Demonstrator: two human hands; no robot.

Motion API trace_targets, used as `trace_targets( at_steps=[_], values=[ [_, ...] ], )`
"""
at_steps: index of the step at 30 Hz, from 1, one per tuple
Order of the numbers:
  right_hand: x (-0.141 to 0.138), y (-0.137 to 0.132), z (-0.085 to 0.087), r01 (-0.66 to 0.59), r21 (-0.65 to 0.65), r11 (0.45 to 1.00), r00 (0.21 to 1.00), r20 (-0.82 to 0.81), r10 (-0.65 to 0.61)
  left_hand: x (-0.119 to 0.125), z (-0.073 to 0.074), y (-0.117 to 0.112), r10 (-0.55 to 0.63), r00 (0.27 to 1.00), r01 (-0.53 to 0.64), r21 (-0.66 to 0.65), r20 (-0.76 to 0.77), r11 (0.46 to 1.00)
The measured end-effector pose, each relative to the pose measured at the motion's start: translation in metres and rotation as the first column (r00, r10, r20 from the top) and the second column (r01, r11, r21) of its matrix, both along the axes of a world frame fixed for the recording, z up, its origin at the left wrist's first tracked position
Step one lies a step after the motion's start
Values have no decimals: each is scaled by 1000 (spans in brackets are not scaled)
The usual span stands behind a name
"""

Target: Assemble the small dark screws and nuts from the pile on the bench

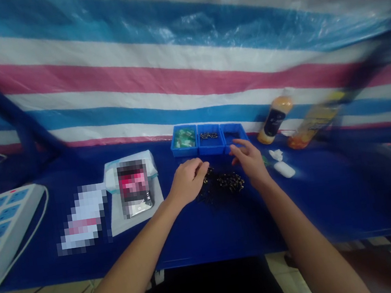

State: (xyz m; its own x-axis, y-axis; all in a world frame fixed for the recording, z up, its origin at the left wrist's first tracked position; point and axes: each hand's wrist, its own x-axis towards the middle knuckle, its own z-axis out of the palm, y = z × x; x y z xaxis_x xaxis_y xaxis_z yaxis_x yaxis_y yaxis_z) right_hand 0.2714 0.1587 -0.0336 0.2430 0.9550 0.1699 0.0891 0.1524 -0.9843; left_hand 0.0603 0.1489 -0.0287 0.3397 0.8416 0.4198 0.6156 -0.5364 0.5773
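we'd pinch the small, dark, shiny, metal-looking pieces (231, 182) side-on — likely light, stiff, slippery; whether our left hand (187, 179) or right hand (250, 160) pinches any, we can't tell.

Both forearms (295, 220) reach from near to far. The left hand (187, 180) curls palm-down; the right hand (250, 159) spreads loosely leftward.

The row of three blue rectangular plastic trays (211, 149) looks smooth, with a slight sheen. Behind it hangs a glossy, wrinkled plastic sheet striped blue, white and red (135, 79). In front of it, the heap of small dark parts (230, 182) glints like metal. Far left of it, the white rectangular power strip (32, 192) looks like smooth plastic.
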Motion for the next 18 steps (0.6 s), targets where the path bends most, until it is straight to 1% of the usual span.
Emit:
trace_targets(
  at_steps=[2,4,6,8,9,11,13,14,15,16,18],
  values=[
    [3,-1,3,10,38,999,996,91,-14,0,0,0,1,1000,-1,-1,0,1000],
    [4,-2,3,7,52,999,992,125,-13,0,0,0,5,1000,-5,-1,-1,1000],
    [3,-3,1,-25,39,999,986,163,19,-1,0,0,6,1000,-6,1,-7,1000],
    [3,-2,-3,-72,-2,997,962,265,70,-1,-1,0,5,1000,-4,3,-15,1000],
    [3,-2,-4,-86,-30,996,933,348,91,-2,-1,0,5,1000,-5,4,-19,1000],
    [6,-2,-7,-60,-66,996,837,541,86,-2,-2,1,11,1000,-11,1,-27,1000],
    [12,-1,-9,-14,-54,998,718,695,48,-3,-3,1,25,999,-26,-5,-35,1000],
    [16,-1,-9,-7,-40,999,668,743,34,-3,-3,1,35,999,-36,-8,-37,999],
    [21,-1,-10,-23,-36,999,630,775,43,-3,-4,2,45,998,-45,-11,-38,999],
    [26,0,-10,-68,-46,997,591,803,77,-3,-4,2,51,998,-51,-12,-39,999],
    [35,0,-11,-181,-107,978,520,834,188,-3,-5,2,53,998,-54,-15,-39,998]
  ],
)
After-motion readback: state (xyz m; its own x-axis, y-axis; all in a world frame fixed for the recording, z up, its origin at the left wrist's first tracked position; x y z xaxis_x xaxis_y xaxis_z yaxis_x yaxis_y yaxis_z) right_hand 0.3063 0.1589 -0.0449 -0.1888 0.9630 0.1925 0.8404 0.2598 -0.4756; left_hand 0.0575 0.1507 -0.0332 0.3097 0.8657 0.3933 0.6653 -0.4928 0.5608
